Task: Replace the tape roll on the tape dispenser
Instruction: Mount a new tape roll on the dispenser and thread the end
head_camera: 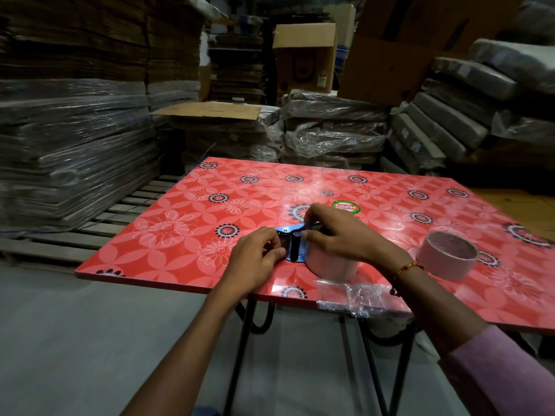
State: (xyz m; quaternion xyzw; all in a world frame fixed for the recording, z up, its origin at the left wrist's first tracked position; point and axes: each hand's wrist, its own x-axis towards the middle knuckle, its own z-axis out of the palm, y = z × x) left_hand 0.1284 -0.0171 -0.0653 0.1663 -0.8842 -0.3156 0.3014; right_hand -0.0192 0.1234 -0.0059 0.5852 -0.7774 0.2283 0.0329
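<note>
1. Blue metal shows between both hands: the tape dispenser (292,244) lies flat near the table's 6 o'clock edge, a tape roll (330,262) seated on it.
2. The left hand (255,259) pinches the dispenser's front end; the right hand (333,232) curls over the roll and frame.
3. I judge the roll light, stiff and slick-sided, best gripped across its rim; the loose tape end will cling.
4. A second roll (447,255) stands at 3 o'clock.
5. The glossy red floral table (168,205) looks slippery; wrapped cardboard stacks (72,145) crowd the warehouse from 9 to 2 o'clock.
</note>
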